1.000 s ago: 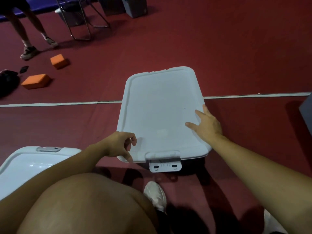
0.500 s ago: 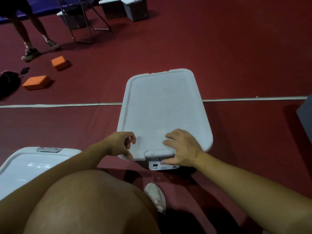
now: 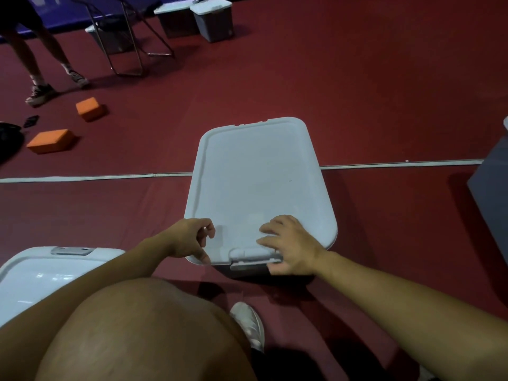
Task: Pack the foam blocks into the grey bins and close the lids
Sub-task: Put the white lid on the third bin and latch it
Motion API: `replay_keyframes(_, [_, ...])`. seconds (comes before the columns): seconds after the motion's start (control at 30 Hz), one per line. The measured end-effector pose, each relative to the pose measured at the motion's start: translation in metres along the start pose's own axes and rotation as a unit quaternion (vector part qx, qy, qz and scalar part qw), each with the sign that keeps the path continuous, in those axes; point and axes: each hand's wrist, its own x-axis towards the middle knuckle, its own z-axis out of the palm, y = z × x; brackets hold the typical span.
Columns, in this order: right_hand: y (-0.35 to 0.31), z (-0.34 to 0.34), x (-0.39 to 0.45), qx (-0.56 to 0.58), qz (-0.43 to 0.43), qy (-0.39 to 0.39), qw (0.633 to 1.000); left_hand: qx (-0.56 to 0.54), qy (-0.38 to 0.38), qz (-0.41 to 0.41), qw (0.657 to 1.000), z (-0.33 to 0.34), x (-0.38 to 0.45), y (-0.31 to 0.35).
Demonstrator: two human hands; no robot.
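Observation:
A grey bin stands on the red floor in front of me, its pale lid [image 3: 255, 182] lying flat on top. My right hand [image 3: 291, 244] rests on the lid's near edge, fingers over the top and thumb under the front latch [image 3: 253, 259], which is folded up against the rim. My left hand [image 3: 192, 239] is curled on the lid's near left corner, thumb at the rim. Two orange foam blocks [image 3: 50, 140] [image 3: 89, 108] lie on the floor far left. The bin's contents are hidden.
A second bin with a shut lid [image 3: 49, 273] sits near left by my knee. Two more grey bins [image 3: 213, 19] and a folding chair [image 3: 123, 37] stand at the back. Another person's legs [image 3: 41, 64] are at top left. A dark box [image 3: 492, 199] is at the right edge.
My right hand slid from the lid's right side to the near edge and closed around the front latch; the latch went from hanging down to folded up. The left hand stayed put.

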Motion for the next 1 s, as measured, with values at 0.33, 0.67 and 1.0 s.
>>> replay_keyframes(0.33, [-0.002,-0.01,0.012,0.127,0.152,0.019,0.98,0.04,-0.031,0.026,0.998,0.001,0.001,0.01])
replay_keyframes(0.67, [0.062,-0.023,-0.029,-0.046,0.101,0.121,0.986,0.111,-0.004,0.037,0.993,0.002,0.009,0.011])
replay_keyframes(1.0, [0.016,0.017,-0.024,0.051,0.017,0.164,0.985,0.269,0.155,-0.054,0.949,-0.023,0.003,-0.006])
